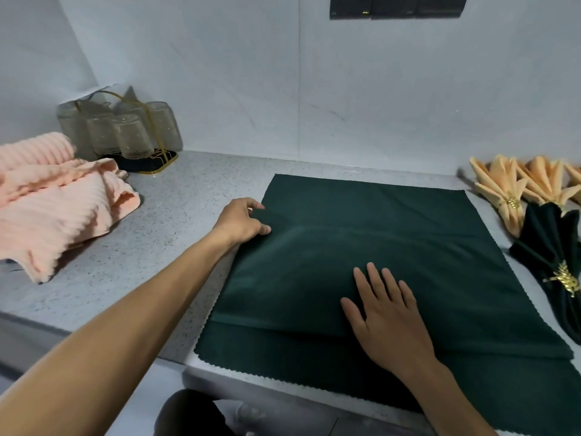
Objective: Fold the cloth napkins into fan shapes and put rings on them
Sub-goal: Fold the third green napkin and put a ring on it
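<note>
Two bare hands are working a dark green cloth napkin (pixel 377 247) spread on a speckled grey stone counter (pixel 151 247).

The matte, zigzag-edged napkin is lying mostly flat, its near edge hanging over the counter's front with a soft fold raised across the middle. The left hand (pixel 240 221) is pinching the napkin's left edge between curled fingers and thumb; the right hand (pixel 388 316) is pressing flat on the cloth, fingers straight and spread. At right are lying finished fans: peach napkins (pixel 515 187) and a dark green one (pixel 547 247), each cinched by a gold ring (pixel 564 278). At left are sitting a ribbed pink towel (pixel 56 199) and clear glass tumblers (pixel 132 133) inverted in a gold wire rack (pixel 157 158). No readable writing.
</note>
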{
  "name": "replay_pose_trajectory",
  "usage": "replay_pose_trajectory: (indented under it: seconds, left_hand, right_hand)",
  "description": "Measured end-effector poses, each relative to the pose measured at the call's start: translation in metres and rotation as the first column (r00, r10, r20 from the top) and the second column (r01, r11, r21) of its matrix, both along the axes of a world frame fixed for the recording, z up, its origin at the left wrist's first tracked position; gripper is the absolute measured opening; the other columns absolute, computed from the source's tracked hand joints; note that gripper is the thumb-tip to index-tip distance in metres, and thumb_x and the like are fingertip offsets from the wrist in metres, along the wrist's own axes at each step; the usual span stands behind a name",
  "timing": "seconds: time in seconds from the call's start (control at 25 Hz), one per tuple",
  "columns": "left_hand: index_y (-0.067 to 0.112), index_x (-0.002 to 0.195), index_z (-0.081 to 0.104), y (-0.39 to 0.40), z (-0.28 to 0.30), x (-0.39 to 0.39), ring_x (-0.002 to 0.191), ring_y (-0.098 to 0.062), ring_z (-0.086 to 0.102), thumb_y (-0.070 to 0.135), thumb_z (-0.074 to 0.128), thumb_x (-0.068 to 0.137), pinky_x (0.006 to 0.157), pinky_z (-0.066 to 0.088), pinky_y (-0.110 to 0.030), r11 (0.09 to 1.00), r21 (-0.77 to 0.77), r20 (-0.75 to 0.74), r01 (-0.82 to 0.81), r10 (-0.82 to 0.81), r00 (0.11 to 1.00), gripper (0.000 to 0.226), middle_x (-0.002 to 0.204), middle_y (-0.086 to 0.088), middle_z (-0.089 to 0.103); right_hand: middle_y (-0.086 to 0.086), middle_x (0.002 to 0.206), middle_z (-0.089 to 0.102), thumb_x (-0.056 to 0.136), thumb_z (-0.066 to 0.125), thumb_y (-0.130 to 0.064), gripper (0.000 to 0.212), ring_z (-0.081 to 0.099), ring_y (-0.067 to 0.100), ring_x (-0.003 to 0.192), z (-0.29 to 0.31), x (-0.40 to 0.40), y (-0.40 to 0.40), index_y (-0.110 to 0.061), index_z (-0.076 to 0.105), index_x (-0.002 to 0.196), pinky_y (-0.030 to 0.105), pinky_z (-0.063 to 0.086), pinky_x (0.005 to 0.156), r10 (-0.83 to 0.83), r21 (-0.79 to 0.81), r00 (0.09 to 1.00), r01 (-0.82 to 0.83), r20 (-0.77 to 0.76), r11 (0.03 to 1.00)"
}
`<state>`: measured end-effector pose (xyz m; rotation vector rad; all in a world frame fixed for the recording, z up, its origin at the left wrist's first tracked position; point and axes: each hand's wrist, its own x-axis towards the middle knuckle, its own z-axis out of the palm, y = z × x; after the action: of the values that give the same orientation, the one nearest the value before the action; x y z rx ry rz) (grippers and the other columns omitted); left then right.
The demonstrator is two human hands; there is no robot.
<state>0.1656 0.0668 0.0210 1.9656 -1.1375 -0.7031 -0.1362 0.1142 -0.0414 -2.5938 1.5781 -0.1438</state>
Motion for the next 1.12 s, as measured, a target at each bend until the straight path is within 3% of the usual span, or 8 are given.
replay_pose_trajectory:
  seconds: [0.08,0.16,0.2,0.28,0.48,0.68,0.96,1.12]
  left_hand:
    - [0.026,0.112,0.064,0.03,0.005,-0.034,0.073,-0.006,0.056,0.012,0.083,0.075,0.076,0.051,-0.018,0.981,-0.179,0.132,0.068,-0.045,0.99,0.044,0.082,0.009,0.057]
    - [0.028,0.12,0.056,0.064,0.008,-0.085,0.073,-0.005,0.056,0.012,0.078,0.079,0.073,0.046,-0.016,0.928,-0.296,0.287,0.227,-0.14,0.948,0.05,0.078,0.015,0.059]
    - [0.028,0.121,0.055,0.078,0.006,-0.11,0.076,-0.006,0.06,0.011,0.076,0.078,0.076,0.047,-0.021,0.893,-0.332,0.36,0.304,-0.178,0.916,0.05,0.08,0.015,0.064]
    - [0.027,0.118,0.054,0.092,-0.009,-0.144,0.084,-0.014,0.065,0.01,0.07,0.075,0.079,0.047,-0.032,0.836,-0.336,0.48,0.434,-0.244,0.843,0.049,0.088,0.011,0.071]
    - [0.033,0.117,0.053,0.117,-0.037,-0.139,0.091,-0.017,0.06,0.027,0.063,0.074,0.079,0.04,-0.035,0.838,-0.178,0.603,0.516,-0.321,0.73,0.045,0.1,0.014,0.069]
    - [0.024,0.104,0.076,0.174,-0.062,-0.051,0.103,-0.012,0.059,0.051,0.056,0.083,0.096,0.042,-0.022,0.889,-0.241,0.597,0.388,-0.179,0.782,0.039,0.114,0.011,0.069]
    - [0.022,0.097,0.079,0.194,-0.06,-0.013,0.096,-0.002,0.065,0.05,0.057,0.084,0.09,0.048,-0.02,0.898,-0.29,0.553,0.331,-0.125,0.824,0.038,0.101,0.014,0.073]
    - [0.02,0.089,0.08,0.194,-0.061,-0.013,0.092,-0.002,0.065,0.032,0.08,0.081,0.089,0.047,-0.016,0.917,-0.329,0.517,0.224,-0.023,0.856,0.014,0.094,0.011,0.074]
  right_hand:
    - [-0.006,0.162,0.018,0.094,0.013,-0.068,0.073,0.009,0.016,0.151,0.008,-0.002,0.002,-0.029,0.019,0.155,0.035,0.012,0.123,-0.039,0.073,0.962,0.02,0.269,0.997]
    - [-0.002,0.126,0.064,0.098,0.049,-0.045,0.033,0.055,0.015,0.12,0.027,-0.002,0.008,-0.03,0.053,0.127,0.029,0.045,0.098,-0.231,0.266,0.652,0.047,0.722,0.963]
    - [0.003,0.101,0.071,0.097,0.055,-0.038,0.019,0.065,0.017,0.093,0.037,-0.001,0.008,-0.026,0.058,0.112,0.029,0.051,0.076,-0.335,0.373,0.47,0.014,0.816,0.928]
    - [0.011,0.081,0.072,0.094,0.061,-0.034,0.016,0.064,0.021,0.063,0.049,0.002,0.004,-0.021,0.056,0.104,0.03,0.045,0.05,-0.472,0.532,0.369,-0.076,0.8,0.843]
    - [0.006,0.068,0.066,0.082,0.061,-0.005,0.018,0.058,0.014,0.05,0.049,0.0,0.002,-0.018,0.064,0.093,0.027,0.044,0.042,-0.455,0.566,0.617,0.018,0.642,0.824]
    - [-0.003,0.061,0.059,0.086,0.056,-0.006,0.021,0.055,0.013,0.056,0.046,0.001,0.001,-0.018,0.072,0.079,0.024,0.046,0.045,-0.437,0.526,0.651,0.069,0.62,0.848]
    - [-0.014,0.045,0.051,0.083,0.065,-0.01,0.017,0.055,0.009,0.052,0.035,0.005,-0.005,-0.027,0.067,0.082,0.032,0.057,0.057,-0.341,0.442,0.754,0.075,0.561,0.894]
    - [-0.013,0.048,0.052,0.081,0.068,-0.011,0.016,0.051,0.006,0.048,0.035,0.003,-0.004,-0.026,0.068,0.076,0.031,0.053,0.056,-0.283,0.429,0.796,0.032,0.536,0.903]
